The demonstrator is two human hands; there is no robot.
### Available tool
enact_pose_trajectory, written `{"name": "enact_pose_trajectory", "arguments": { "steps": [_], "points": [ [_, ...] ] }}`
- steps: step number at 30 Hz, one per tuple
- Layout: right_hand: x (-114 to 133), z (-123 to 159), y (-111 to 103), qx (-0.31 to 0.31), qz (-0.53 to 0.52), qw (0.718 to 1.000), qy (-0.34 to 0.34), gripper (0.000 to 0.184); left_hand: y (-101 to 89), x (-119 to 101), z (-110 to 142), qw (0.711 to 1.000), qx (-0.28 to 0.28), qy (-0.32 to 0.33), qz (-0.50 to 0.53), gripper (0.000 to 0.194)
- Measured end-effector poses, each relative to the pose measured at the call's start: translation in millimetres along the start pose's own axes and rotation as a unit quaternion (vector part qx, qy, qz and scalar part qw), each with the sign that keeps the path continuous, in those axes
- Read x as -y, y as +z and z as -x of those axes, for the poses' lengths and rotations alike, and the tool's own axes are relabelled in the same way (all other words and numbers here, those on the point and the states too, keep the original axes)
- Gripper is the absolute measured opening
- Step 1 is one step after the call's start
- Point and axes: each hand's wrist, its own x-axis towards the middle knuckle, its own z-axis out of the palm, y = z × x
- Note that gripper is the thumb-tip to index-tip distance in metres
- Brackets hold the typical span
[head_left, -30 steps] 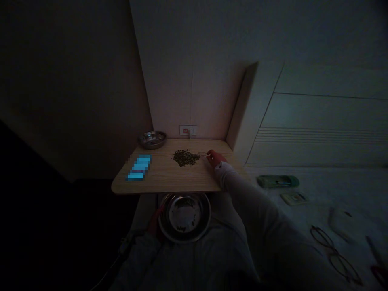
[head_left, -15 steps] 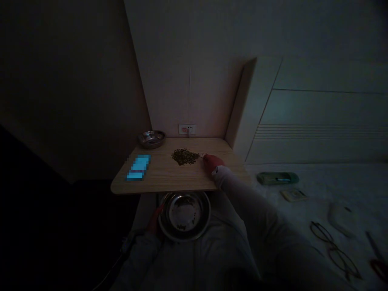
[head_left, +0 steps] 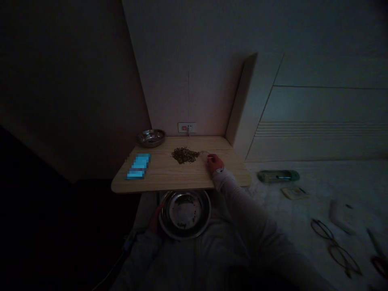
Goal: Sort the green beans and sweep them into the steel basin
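Note:
On the wooden tabletop lies a loose pile of small dark green grains, perhaps beans. To its right is my right hand, fingers closed on a small, pale, spoon-like tool whose end points at the pile's edge. Dim light hides the tool's exact shape. Below the table's front edge, my left hand grips the left rim of a wide steel bowl over my lap. A few dark grains lie on the bowl's bottom.
A second steel bowl stands at the back left of the table, behind a lit, pixelated phone. A wall socket is behind. On the bed at right lie a green bottle, glasses and scissors.
My right hand has drawn back to the right, away from the pile, with the spoon-like tool still in it. My left hand and the bowl have stayed put.

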Motion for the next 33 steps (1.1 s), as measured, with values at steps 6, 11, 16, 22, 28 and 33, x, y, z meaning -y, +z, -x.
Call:
{"name": "enact_pose_trajectory", "arguments": {
  "steps": [6, 11, 16, 22, 28, 33],
  "points": [
    [5, 1, 1, 0.02, 0.033, 0.999, 0.011, 0.027, 12.8, -4, 14, 1.0, 0.014, -0.006, 0.003, 0.024],
    [9, 3, 0, 0.039, 0.075, 0.996, 0.006, 0.028, 8.5, -3, 11, 0.999, 0.039, -0.016, 0.018, 0.022],
    [11, 8, -2, 0.039, 0.083, 0.996, 0.002, 0.029, 9.5, -3, 11, 0.998, 0.048, -0.007, 0.035, 0.02],
    [12, 10, -3, 0.035, 0.082, 0.996, -0.002, 0.027, 15.8, -6, 18, 0.999, 0.048, -0.005, 0.019, 0.021],
    [10, 9, -1, 0.031, 0.085, 0.996, 0.006, 0.026, 16.6, -6, 19, 0.998, 0.052, 0.002, 0.029, 0.024],
    [9, 8, 0, 0.037, 0.086, 0.996, 0.007, 0.028, 13.7, -4, 15, 0.999, 0.032, 0.008, 0.015, 0.02]
  ]
}}
